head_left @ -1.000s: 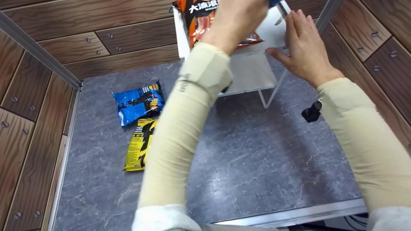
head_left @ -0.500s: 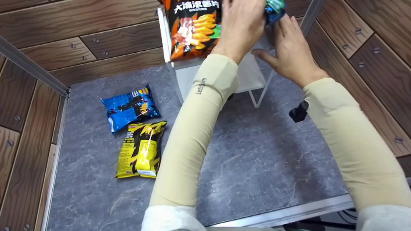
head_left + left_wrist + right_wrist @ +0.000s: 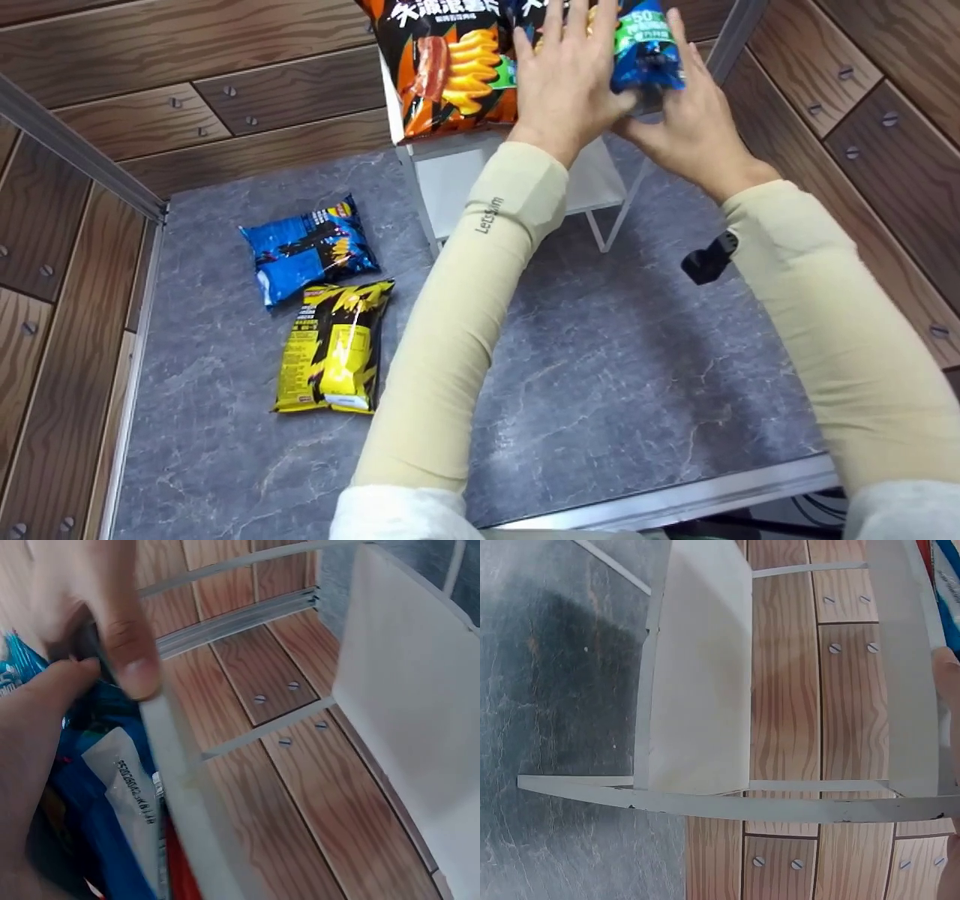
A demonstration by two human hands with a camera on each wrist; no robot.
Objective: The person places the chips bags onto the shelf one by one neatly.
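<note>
Left hand (image 3: pixel 568 86) at green-labelled bag (image 3: pixel 647 52), yellow bag (image 3: pixel 337 352) in head view only.

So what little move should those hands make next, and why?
Probably press the shiny blue plastic snack bag gently into place: the left grip spreads over it with straight fingers, the right grip is beside its right edge, and an orange-and-black plastic snack bag lies close on its left, atop the white shelf rack.
</note>
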